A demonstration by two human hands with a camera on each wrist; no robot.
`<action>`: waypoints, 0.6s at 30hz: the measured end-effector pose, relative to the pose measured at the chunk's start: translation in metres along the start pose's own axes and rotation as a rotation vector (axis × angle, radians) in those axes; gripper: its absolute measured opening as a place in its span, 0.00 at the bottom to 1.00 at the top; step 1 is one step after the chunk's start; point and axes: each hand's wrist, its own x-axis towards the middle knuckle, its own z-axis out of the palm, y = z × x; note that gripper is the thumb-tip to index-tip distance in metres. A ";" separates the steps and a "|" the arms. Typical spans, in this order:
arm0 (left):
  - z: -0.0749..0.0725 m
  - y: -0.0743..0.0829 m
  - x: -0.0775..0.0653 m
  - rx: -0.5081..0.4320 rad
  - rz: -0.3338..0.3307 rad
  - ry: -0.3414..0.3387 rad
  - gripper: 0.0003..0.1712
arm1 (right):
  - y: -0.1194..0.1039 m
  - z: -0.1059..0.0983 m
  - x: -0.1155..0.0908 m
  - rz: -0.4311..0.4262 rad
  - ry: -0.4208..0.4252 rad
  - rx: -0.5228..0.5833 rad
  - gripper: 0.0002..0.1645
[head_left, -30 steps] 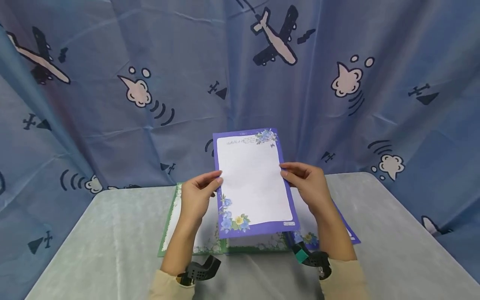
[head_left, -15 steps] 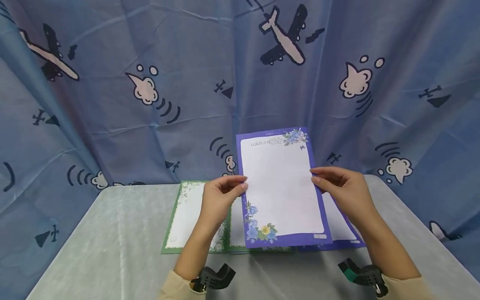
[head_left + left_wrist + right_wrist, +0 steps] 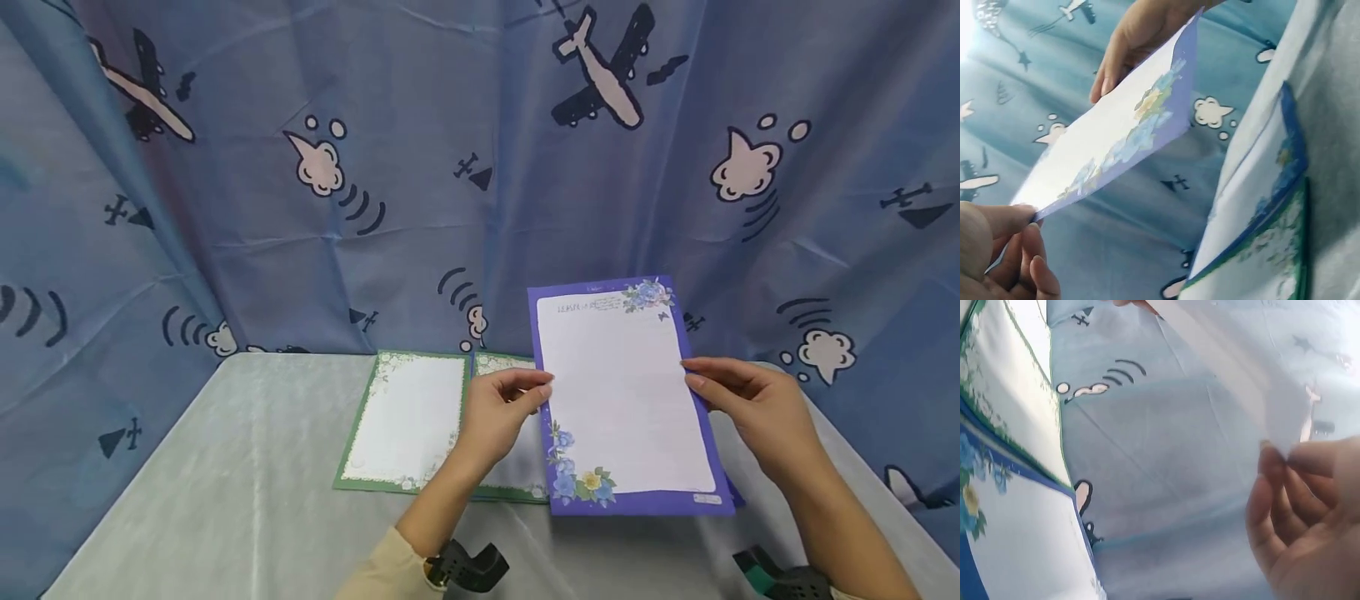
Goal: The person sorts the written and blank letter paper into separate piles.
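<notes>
- Curtain [image 3: 420, 208]: behind the table [image 3: 187, 483], across the whole back.
- On the table, a row of three, left to right: left sheet [image 3: 408, 417], middle sheet [image 3: 517, 475], right sheet [image 3: 1254, 181].
- Left and middle sheets: side by side; middle and right sheets touch.
- Held sheet [image 3: 622, 400]: above the table, over the right sheet, hiding nearly all of it from the head view, and over the middle sheet's right side.
- Left hand [image 3: 498, 408]: at the held sheet's left edge, in front of the middle sheet.
- Right hand [image 3: 772, 417]: at the held sheet's right edge, opposite the left hand.
</notes>
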 end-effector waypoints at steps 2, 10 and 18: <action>0.005 -0.005 -0.001 -0.005 -0.014 -0.004 0.09 | 0.006 -0.001 0.001 0.004 -0.017 0.007 0.25; 0.023 -0.006 0.008 0.015 -0.030 0.021 0.08 | 0.027 0.000 0.010 0.042 -0.012 -0.005 0.27; 0.046 0.018 0.024 -0.024 -0.040 0.071 0.08 | 0.043 -0.012 0.015 0.077 0.053 0.084 0.20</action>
